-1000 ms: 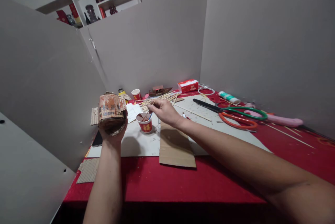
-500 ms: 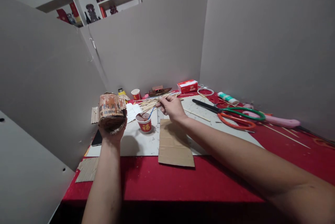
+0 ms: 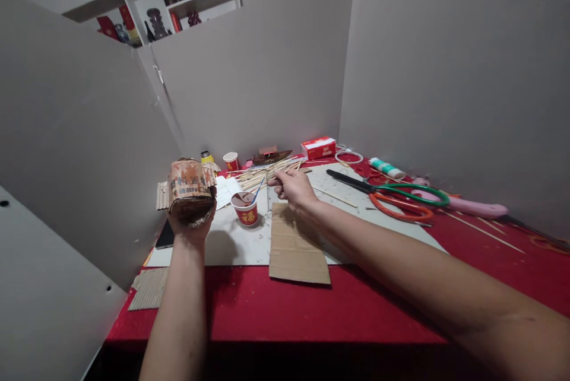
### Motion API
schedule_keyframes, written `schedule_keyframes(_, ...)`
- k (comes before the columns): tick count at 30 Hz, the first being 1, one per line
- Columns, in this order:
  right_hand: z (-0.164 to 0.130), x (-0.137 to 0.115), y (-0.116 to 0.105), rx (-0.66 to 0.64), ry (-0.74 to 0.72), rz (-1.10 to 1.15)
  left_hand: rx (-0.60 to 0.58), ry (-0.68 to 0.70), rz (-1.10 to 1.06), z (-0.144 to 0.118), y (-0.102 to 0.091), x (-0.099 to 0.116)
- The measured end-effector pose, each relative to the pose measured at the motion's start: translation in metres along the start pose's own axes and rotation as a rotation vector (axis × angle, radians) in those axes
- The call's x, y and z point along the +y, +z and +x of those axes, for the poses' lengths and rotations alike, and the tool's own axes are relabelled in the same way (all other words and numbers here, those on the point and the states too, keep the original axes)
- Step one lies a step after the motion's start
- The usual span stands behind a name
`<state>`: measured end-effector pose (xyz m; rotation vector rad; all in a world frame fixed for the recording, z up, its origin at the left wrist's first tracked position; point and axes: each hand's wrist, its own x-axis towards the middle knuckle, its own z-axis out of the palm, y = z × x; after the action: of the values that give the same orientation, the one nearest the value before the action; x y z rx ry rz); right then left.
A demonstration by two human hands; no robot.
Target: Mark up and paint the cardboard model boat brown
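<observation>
A small cardboard model (image 3: 191, 188), patched with brown paint and printed with dark characters, is held up at the left. My left hand (image 3: 193, 228) is closed around its underside, and corrugated flaps stick out at its sides. A red-and-white paper cup (image 3: 246, 212) with brown paint inside stands on the white sheet (image 3: 222, 250). Leaning in the cup is a thin blue-handled brush (image 3: 258, 190). Just right of the brush's upper end, my right hand (image 3: 291, 186) hovers with loosely bent fingers, apart from the handle, and no object shows in them.
A flat cardboard piece (image 3: 296, 247) lies below my right hand. Behind it are many thin wooden sticks (image 3: 262, 176), a model boat (image 3: 271, 155) and another paper cup (image 3: 230, 161). Large scissors (image 3: 392, 194), a green-and-white tube (image 3: 386, 167) and a pink-handled tool (image 3: 478, 207) lie right.
My right hand has moved slightly right, off the brush handle, leaving the brush leaning in the cup. My left hand and the cardboard model have hardly moved.
</observation>
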<state>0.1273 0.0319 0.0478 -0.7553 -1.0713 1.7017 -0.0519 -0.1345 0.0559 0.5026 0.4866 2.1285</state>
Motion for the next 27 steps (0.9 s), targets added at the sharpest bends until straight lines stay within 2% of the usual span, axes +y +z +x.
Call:
schedule_keyframes(9,-0.0014,-0.0034,-0.0001,0.048,0.094,0.056,0.012,-0.032,-0.021,0.0005,-0.0013,0.0026)
schedule_keyframes(15,-0.0031,-0.0035,0.0008,0.062,0.108,0.072,0.055,-0.034,-0.066,0.0,-0.0001,0.0014)
schedule_keyframes(20,-0.0063,-0.0048,0.0022,0.062,0.092,0.093,0.022,-0.015,-0.053,0.0015,-0.0024,0.0005)
schedule_keyframes(27,-0.0044,-0.0001,-0.0002,0.06,0.135,0.086,0.075,0.039,-0.076,0.0013,0.0075,-0.0016)
